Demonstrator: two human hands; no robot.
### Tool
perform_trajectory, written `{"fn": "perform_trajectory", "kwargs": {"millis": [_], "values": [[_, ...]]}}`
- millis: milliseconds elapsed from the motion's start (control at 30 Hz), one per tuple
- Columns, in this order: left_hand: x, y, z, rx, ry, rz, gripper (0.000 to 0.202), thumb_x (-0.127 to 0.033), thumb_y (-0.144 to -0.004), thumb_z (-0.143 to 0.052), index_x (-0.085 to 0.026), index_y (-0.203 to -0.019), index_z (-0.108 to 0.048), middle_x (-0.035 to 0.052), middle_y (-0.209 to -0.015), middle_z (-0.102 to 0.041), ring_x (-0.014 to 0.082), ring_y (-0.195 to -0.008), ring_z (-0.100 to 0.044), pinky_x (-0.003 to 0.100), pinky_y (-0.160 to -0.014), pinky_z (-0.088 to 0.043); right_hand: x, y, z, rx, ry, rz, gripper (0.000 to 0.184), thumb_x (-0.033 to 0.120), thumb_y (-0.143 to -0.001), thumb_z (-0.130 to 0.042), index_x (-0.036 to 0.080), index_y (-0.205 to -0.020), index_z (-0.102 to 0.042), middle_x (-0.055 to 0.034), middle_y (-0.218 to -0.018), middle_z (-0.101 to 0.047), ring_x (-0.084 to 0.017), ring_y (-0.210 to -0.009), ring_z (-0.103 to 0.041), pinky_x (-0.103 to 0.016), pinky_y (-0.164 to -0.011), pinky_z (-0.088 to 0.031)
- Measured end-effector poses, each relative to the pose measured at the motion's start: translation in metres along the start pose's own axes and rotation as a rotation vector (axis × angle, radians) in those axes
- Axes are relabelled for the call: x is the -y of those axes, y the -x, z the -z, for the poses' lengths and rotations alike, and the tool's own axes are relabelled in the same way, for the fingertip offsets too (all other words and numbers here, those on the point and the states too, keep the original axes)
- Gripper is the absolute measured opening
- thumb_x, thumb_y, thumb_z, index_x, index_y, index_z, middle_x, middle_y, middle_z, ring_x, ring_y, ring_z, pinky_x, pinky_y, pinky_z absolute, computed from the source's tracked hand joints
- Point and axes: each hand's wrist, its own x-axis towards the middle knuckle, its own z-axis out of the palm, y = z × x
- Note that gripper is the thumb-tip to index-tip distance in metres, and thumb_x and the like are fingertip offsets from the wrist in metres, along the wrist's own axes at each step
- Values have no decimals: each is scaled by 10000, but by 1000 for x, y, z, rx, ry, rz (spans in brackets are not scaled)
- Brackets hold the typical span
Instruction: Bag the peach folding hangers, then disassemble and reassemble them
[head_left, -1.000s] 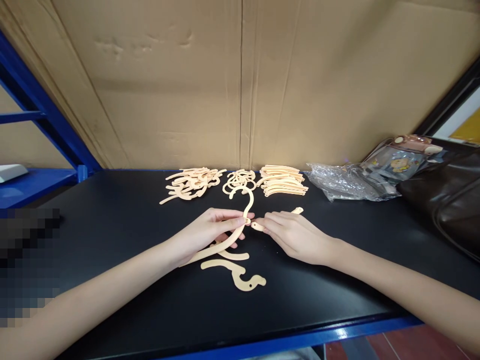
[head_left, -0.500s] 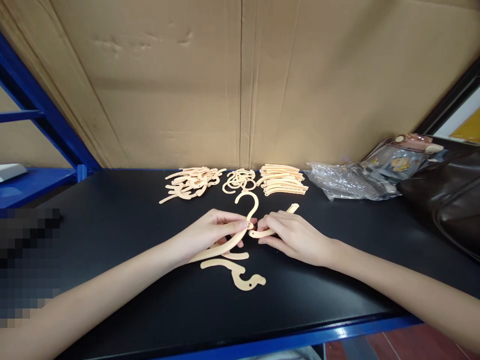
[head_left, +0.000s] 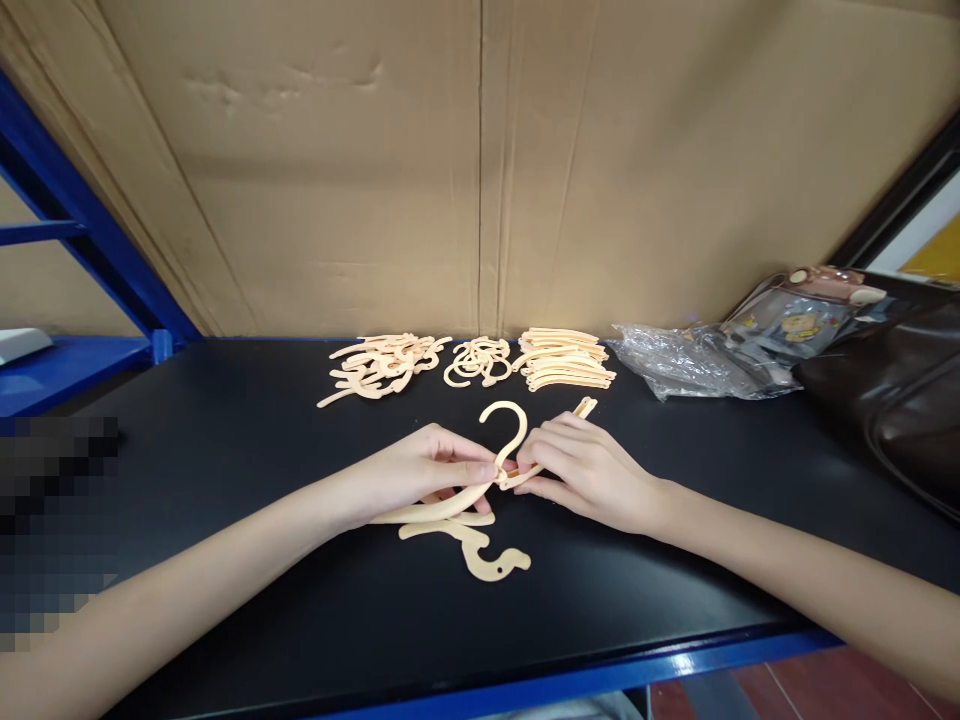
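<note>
My left hand [head_left: 446, 465] is closed on a cream hanger arm [head_left: 435, 510], thumb on the joint where a curved hanger hook [head_left: 517, 425] rises. In my right hand [head_left: 574, 460] is a second hanger arm [head_left: 586, 407], gripped along its length. Its inner end meets the joint by my left thumb; whether it is seated there I cannot tell. Under and in front of my left hand lie flat cream pieces, among them a curved one with a small hole and a bird-like head [head_left: 487, 568].
Behind my hands lie a heap of flat curved pieces [head_left: 386, 365], a pile of hooks [head_left: 480, 360] and stacked hanger arms [head_left: 566, 358]. Clear plastic bags [head_left: 697, 360] and a dark leather bag [head_left: 892, 390] are at the right. Cardboard [head_left: 337, 200] stands behind the black table [head_left: 247, 420].
The right-hand hanger arm has moved left and turned, and its end now meets the hook joint. The hook has tilted right and come slightly lower.
</note>
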Motion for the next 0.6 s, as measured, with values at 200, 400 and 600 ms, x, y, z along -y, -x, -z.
{"fn": "perform_trajectory", "kwargs": {"millis": [200, 400, 600], "values": [[-3, 0, 3, 31, -13, 46, 274, -376, -822, -673, -181, -1002, -742, 5, -695, -702, 114, -630, -605, 176, -557, -427, 1, 1, -5, -110, 1, 83, 189, 285, -978, -482, 163, -867, -576, -16, -799, -660, -122, -702, -557, -277, -717, -388], [-7, 1, 2, 45, 12, 58, 226, -331, -813, -687, -187, -979, -738, -2, -723, -707, 123, -679, -643, 181, -601, -463, 1, 3, -4, -158, 4, 121, 162, 255, -967, -510, 158, -857, -582, -13, -784, -667, -116, -683, -555, -276, -725, -393], [-5, 0, 3, 39, 25, 49, 203, -327, -799, -705, -181, -938, -731, -5, -786, -703, 127, -717, -669, 191, -647, -500, 2, 3, -3, -154, 0, 127, 183, 250, -975, -492, 152, -861, -595, -20, -776, -668, -114, -671, -556, -277, -730, -395]]}}
